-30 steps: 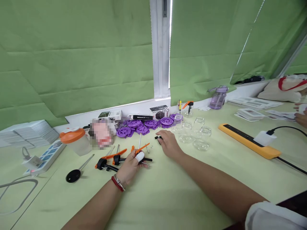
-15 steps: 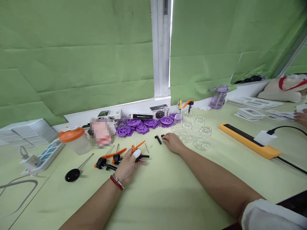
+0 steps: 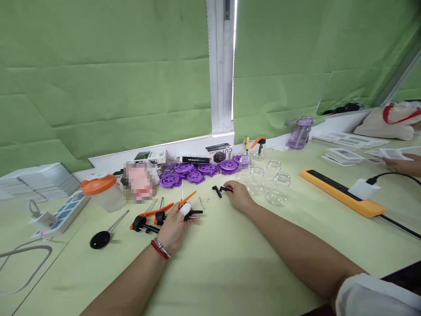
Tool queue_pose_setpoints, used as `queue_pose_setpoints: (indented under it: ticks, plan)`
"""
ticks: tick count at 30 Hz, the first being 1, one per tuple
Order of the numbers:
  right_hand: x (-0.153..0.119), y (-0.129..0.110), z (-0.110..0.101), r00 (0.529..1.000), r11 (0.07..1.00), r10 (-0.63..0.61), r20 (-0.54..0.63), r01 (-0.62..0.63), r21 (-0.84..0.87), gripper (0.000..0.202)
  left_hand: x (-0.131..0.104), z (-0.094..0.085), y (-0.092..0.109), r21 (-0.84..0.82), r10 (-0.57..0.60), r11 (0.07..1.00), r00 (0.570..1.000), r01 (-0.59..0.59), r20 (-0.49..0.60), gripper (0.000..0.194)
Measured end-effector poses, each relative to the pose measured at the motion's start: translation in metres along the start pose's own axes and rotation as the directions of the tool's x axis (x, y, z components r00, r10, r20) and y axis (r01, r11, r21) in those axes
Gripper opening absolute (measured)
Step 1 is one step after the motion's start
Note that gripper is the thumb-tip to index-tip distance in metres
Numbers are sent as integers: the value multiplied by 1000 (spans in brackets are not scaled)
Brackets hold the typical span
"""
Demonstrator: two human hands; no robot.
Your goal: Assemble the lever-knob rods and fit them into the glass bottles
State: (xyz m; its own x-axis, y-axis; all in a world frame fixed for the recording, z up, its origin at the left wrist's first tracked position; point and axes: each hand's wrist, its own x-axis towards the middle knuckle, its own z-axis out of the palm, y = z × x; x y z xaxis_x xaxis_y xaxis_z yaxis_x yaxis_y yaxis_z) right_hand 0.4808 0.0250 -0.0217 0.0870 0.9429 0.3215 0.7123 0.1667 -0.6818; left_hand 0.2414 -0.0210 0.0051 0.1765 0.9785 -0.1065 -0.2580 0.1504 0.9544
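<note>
My left hand, with a white wrap on its thumb, is closed around a dispenser pump head with an orange lever and a black tube. Two similar pump heads with black caps and orange levers lie beside that hand. The fingers of my right hand pinch one end of a small black bent part at the table top. Just left of it lies another black bent part. A thin metal pin rests between my hands.
Several clear glass jars stand right of my right hand. Purple plastic wheel-like parts are heaped at the back. An orange power strip lies to the right, an orange-lidded cup to the left. Another person's hand holds cards at far right.
My right hand has shifted slightly right, and the black bent part in its fingers now shows more. My left hand has moved a little left with the pump head. The other person's hand moved left with cards.
</note>
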Motion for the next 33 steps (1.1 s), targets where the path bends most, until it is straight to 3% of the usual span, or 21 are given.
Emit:
queue_pose_setpoints:
  ticks: [3, 6, 10, 23, 33]
  plan:
    - [-15, -18, 6, 968, 958, -223, 111, 197, 206, 28, 0, 0, 1, -16, 7, 1000, 1000, -7, 7, 26]
    - [-30, -34, 12, 913, 913, -355, 201, 293, 282, 25, -1, 0, 2, -25, 9, 1000, 1000, -8, 16, 27]
    - [-40, -45, 14, 897, 922, -359, 259, 298, 249, 27, -2, 1, 3, -34, 13, 999, 999, -12, 31, 27]
    - [-49, -51, 12, 862, 900, -420, 283, 357, 249, 25, -3, 0, 0, -22, 14, 1000, 996, -12, 85, 28]
    - [-51, -53, 10, 862, 905, -414, 294, 355, 233, 21, -4, 0, 0, 214, 88, 971, 993, -104, 83, 38]
